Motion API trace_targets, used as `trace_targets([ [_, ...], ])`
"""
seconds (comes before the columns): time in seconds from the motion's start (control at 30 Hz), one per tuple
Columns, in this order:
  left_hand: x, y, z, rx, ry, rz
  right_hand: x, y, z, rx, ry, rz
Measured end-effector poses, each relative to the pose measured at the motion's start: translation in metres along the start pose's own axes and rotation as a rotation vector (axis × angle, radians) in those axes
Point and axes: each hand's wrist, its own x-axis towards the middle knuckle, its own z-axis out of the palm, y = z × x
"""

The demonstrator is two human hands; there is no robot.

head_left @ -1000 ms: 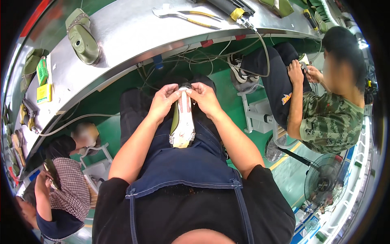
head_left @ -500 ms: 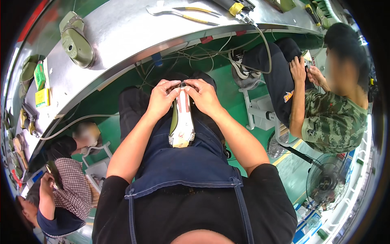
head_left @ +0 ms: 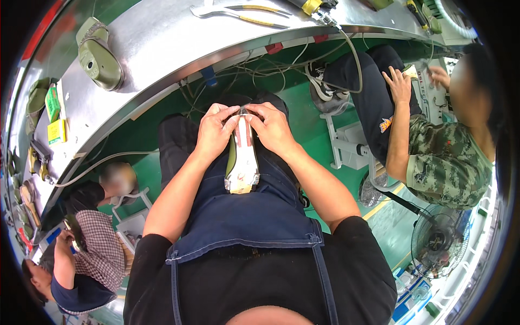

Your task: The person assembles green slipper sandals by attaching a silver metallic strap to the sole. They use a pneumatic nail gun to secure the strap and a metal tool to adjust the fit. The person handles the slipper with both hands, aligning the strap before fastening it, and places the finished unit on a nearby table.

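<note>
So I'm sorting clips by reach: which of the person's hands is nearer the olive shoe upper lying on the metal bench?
Left. The left hand grips the shoe in the lap, on the side toward the olive shoe upper; the right hand grips the shoe's far side.

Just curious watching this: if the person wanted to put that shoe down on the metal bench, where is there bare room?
The bench is bare between the green shoe form and the pliers. Its left end by the small boxes and its far right end with the tools are crowded.
</note>
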Motion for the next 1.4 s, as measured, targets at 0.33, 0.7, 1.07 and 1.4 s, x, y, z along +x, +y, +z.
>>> trace_targets([
  [0.33,0.002,-0.001,0.001,0.024,0.025,0.010,0.004,0.003,-0.001,-0.038,-0.035,-0.010],
  [0.7,0.004,0.006,0.002,0.089,0.060,-0.030,0.010,-0.004,-0.004,-0.053,-0.115,0.130],
  [1.07,0.001,0.004,-0.001,0.054,0.038,-0.086,0.017,-0.005,0.003,0.082,-0.137,0.273],
  [1.4,-0.021,-0.005,0.010,-0.056,0.014,-0.128,0.000,0.012,0.012,-0.049,-0.135,0.172],
])
